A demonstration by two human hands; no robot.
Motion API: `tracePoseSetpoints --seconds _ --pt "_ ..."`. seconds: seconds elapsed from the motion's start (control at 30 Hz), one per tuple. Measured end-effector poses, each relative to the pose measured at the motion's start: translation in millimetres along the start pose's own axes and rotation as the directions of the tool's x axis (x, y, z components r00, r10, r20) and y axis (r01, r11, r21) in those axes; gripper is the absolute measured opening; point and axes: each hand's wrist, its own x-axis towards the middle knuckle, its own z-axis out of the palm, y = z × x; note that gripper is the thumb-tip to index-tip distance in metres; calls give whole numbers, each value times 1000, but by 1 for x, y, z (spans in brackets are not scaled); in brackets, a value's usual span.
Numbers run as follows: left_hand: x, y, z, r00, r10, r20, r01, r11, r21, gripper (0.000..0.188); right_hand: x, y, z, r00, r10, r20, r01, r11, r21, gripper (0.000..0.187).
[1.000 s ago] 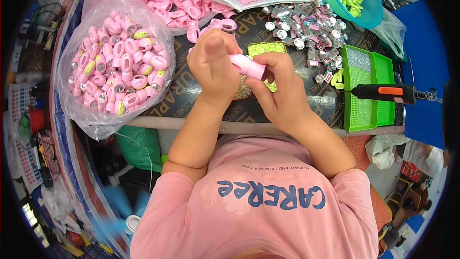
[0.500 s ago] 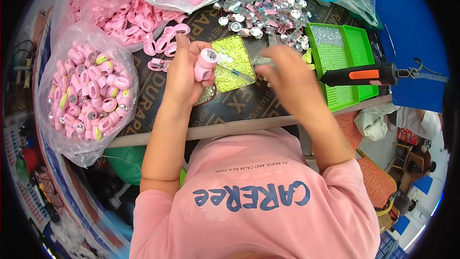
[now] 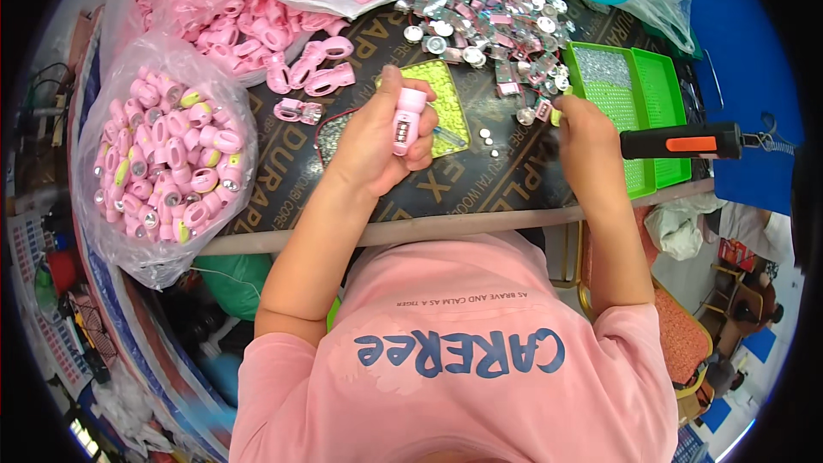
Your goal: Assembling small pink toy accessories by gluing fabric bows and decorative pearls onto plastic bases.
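My left hand (image 3: 381, 133) is closed around a small pink flashlight (image 3: 406, 120). Its open side faces up, showing a slot with small dark and silver parts inside. My right hand (image 3: 591, 141) is over by the left edge of the green tray, fingers bent and pressed together at a yellow-green plastic cover (image 3: 555, 117). Behind my left hand is a square box of small yellow-green pieces (image 3: 439, 86), with a thin blue-tipped tool (image 3: 449, 139) lying across its corner. A few small white round bits (image 3: 486, 133) lie on the dark table between my hands.
A bag of pink flashlights (image 3: 167, 154) stands at the left. Pink shells (image 3: 249, 39) and silver lamp parts (image 3: 493, 21) are heaped at the back. At the right, a black and orange power screwdriver (image 3: 681, 144) on a coiled cord lies across the green tray (image 3: 653, 86).
My left hand has moved right and turned the flashlight, so its open side now shows instead of its lens. My right hand has shifted right to the yellow-green covers.
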Motion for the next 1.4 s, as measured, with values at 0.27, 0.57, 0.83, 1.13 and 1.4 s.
tracePoseSetpoints --seconds 0.27,0.57,0.83,1.13,1.4 --pt "3 -6 14 999 51 -10 -51 996 -68 50 -23 -5 30 898 176 403 -417 636 649 20" --pt "4 -22 15 980 191 60 -183 976 -116 45 -32 -15 26 992 -120 30 117 989 88 15" --pt "-2 -22 8 969 220 117 -189 954 -231 43 -35 -18 35 999 -39 -25 45 947 319 15" --pt "0 -24 12 960 265 88 -227 926 -302 39 -23 -39 12 931 258 258 -351 442 825 22" --pt "-1 -30 38 919 393 5 -380 890 -253 34 -7 -82 14 930 194 311 -293 -113 949 24"
